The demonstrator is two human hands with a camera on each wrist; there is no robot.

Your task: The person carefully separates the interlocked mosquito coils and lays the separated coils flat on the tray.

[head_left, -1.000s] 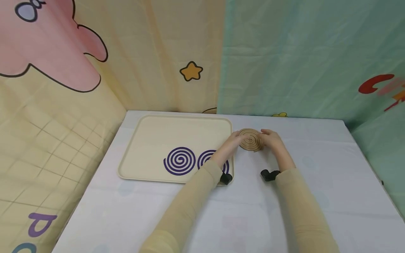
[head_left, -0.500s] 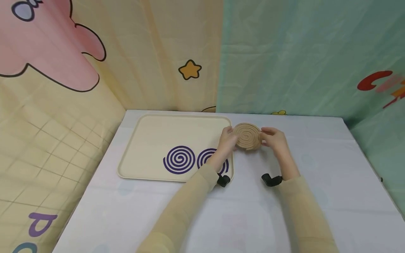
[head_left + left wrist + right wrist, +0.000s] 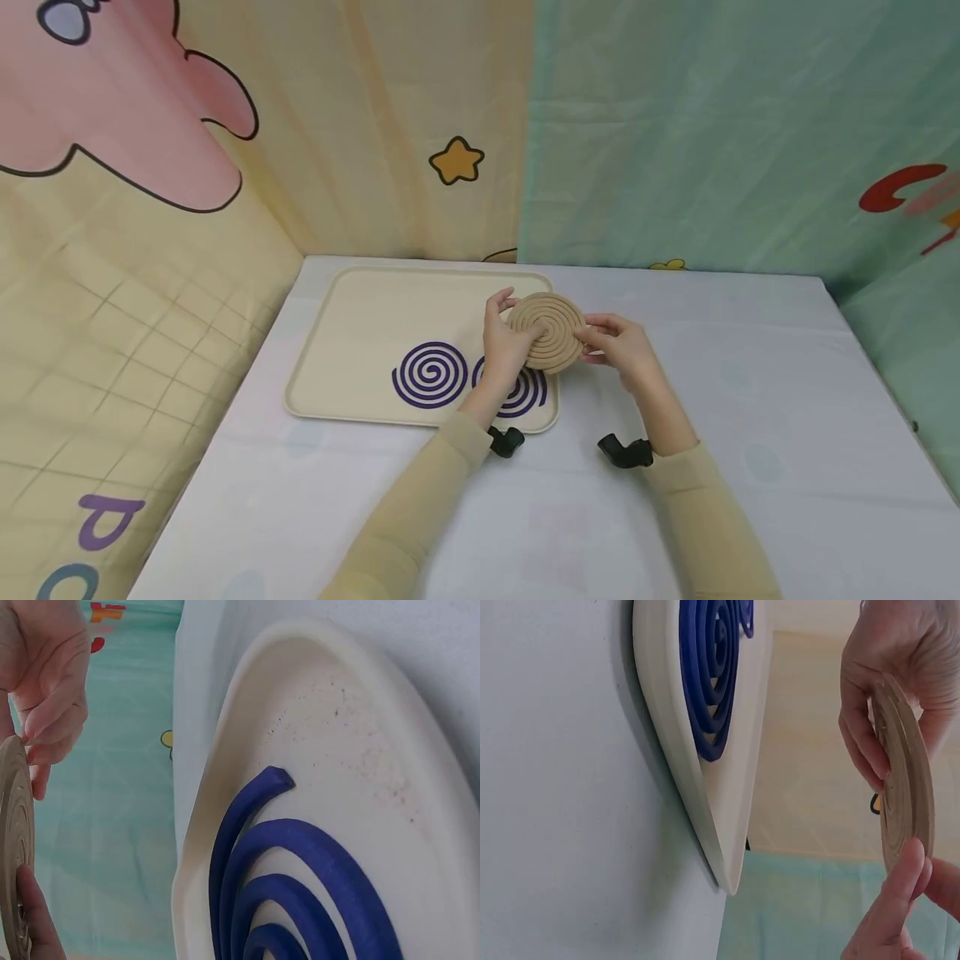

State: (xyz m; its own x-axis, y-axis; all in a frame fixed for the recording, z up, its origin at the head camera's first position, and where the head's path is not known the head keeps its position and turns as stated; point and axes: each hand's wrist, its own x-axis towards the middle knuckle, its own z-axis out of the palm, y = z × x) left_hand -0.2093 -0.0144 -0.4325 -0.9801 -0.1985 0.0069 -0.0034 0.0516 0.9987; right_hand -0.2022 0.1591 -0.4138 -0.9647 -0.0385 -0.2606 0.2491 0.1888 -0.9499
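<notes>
A tan spiral coil disc (image 3: 547, 332) is held in the air over the right edge of the cream tray (image 3: 337, 287). My left hand (image 3: 504, 333) grips its left rim and my right hand (image 3: 600, 337) pinches its right rim. In the right wrist view the tan coil (image 3: 904, 795) stands edge-on between fingers of both hands. The left wrist view catches only a slice of the tan coil (image 3: 15, 847). Two purple spiral coils lie flat in the tray: one (image 3: 430, 373) in the middle, the other (image 3: 521, 392) partly hidden under my left wrist.
The tray lies at the back left of a white-covered table (image 3: 750, 400). Patterned cloth walls (image 3: 675, 125) close in the back and both sides. Black camera mounts (image 3: 626, 452) sit at both wrists.
Both hands have carried the tan coil leftward and a little toward me, from over the table right of the tray to above the tray's right edge.
</notes>
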